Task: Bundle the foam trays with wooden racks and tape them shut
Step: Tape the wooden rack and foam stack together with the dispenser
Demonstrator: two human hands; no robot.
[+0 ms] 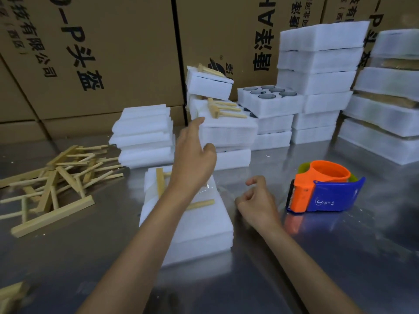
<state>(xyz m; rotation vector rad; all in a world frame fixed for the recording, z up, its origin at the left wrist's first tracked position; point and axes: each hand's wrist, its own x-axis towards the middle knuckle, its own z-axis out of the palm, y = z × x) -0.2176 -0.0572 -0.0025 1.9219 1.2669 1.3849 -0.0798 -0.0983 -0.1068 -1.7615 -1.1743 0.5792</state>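
My left hand [195, 159] is raised over the counter [317, 257], its grip spread, fingers straight and reaching toward the foam stack [226, 132] behind; whether the fingertips touch the foam I cannot tell. My right hand [256, 200] hangs low just right of the near tray, its grip loosely curled and holding nothing.

Under my left forearm lies the near tray [204, 234], flat on the counter, its long axis running away from me and leaning slightly left. A wooden rack [160, 184] lies on its far end: the crossbar runs roughly along the tray's length by the left edge, and one peg end [201, 203] shows right of my arm, pointing right. A patch of clear tape [207, 188] glints on the tray beside my wrist.

The stack I reach for carries another rack [223, 108], its pegs pointing right. Left of it sits a pile of foam sheets [142, 137], and farther left a loose heap of racks [56, 177], pointing every way. To my right stands an orange and blue tape dispenser [324, 189], its toothed blade facing my right hand. More white trays [317, 75] are stacked against cardboard boxes [90, 53].
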